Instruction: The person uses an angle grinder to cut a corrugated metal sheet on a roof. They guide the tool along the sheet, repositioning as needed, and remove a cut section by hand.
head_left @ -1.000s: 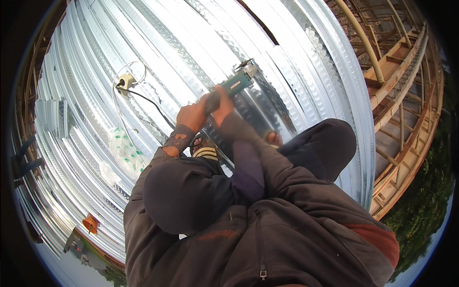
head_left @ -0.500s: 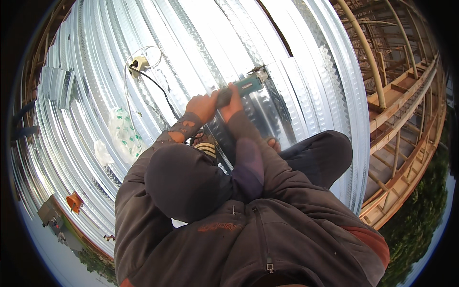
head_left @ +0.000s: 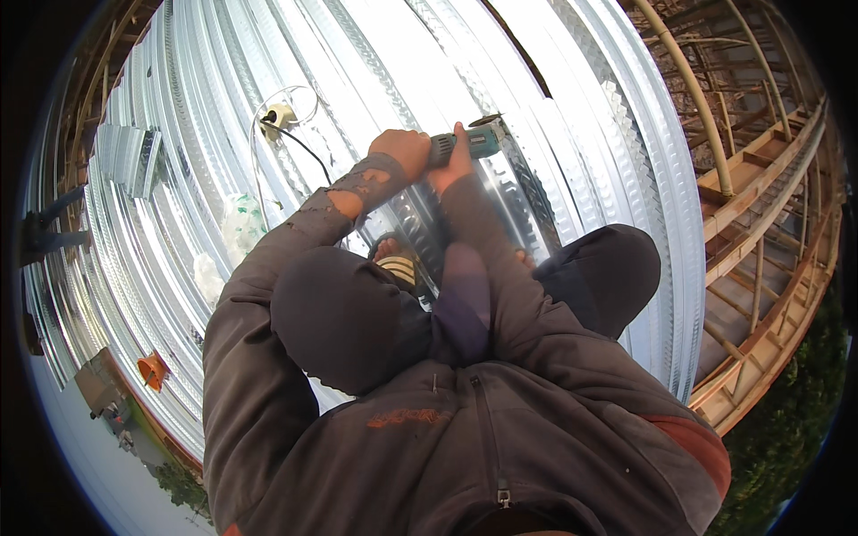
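Observation:
An angle grinder (head_left: 483, 141) with a teal body and dark rear is held in both hands over ribbed shiny metal sheeting (head_left: 393, 54). My left hand (head_left: 402, 152) is closed around its rear end, the sleeve torn at that forearm. My right hand (head_left: 454, 163) wraps the body nearer the head, thumb on top. The thin disc (head_left: 488, 119) stands at the grinder's front, close to a narrow bent metal piece (head_left: 518, 183) lying across my lap area; whether they touch I cannot tell. A sandalled foot (head_left: 393, 255) rests behind my left forearm.
A cream socket block (head_left: 279, 116) with a black plug and white cable lies to the left. Plastic bags (head_left: 241, 223) and an orange object (head_left: 153, 369) lie further left. At the right, the sheeting ends beside wooden and bamboo framing (head_left: 742, 241) below.
Both hands and the grinder have moved slightly forward, away from my body. The view has shifted a little, so the socket block and bags appear further right. The grip stays the same.

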Tool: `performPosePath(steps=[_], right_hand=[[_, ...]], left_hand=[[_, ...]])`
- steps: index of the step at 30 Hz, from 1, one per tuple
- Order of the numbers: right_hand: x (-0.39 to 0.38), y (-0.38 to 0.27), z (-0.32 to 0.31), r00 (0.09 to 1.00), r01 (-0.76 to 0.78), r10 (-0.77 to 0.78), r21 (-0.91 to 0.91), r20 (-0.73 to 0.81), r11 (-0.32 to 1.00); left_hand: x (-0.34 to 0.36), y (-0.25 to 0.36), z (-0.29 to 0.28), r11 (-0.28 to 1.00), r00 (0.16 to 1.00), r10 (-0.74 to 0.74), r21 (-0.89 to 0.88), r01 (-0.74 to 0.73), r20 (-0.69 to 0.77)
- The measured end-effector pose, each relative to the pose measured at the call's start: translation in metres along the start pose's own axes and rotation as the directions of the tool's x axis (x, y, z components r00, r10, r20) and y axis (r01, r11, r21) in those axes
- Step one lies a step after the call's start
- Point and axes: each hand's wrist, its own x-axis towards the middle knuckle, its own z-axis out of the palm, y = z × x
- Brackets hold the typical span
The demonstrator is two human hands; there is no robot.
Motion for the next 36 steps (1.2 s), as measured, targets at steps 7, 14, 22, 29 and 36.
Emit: performPosePath(steps=[7,14,22,29,36], right_hand=[[-0.005,-0.011,0.018,0.999,-0.040,0.036,0.097,0.036,0.994],[-0.070,0.036,0.023,0.968,0.108,-0.049,-0.233,0.245,0.966],[-0.053,0.032,-0.020,0.997,0.073,-0.068,-0.472,0.027,0.878],[-0.049,0.026,-0.029,0.974,0.107,-0.201,-0.568,-0.106,0.816],[-0.046,0.019,-0.029,0.979,0.134,-0.191,-0.494,-0.066,0.859]], left_hand=[[-0.009,0.014,-0.040,0.993,0.995,-0.065,0.104,0.057,0.075],[-0.062,-0.023,0.042,0.546,0.968,-0.222,-0.808,0.222,0.116],[-0.052,0.008,0.084,-0.189,0.952,0.041,-0.933,0.305,0.303],[-0.033,0.012,0.103,-0.201,0.943,0.094,-0.922,0.332,0.319],[-0.023,0.015,0.095,-0.160,0.954,0.091,-0.942,0.297,0.285]])
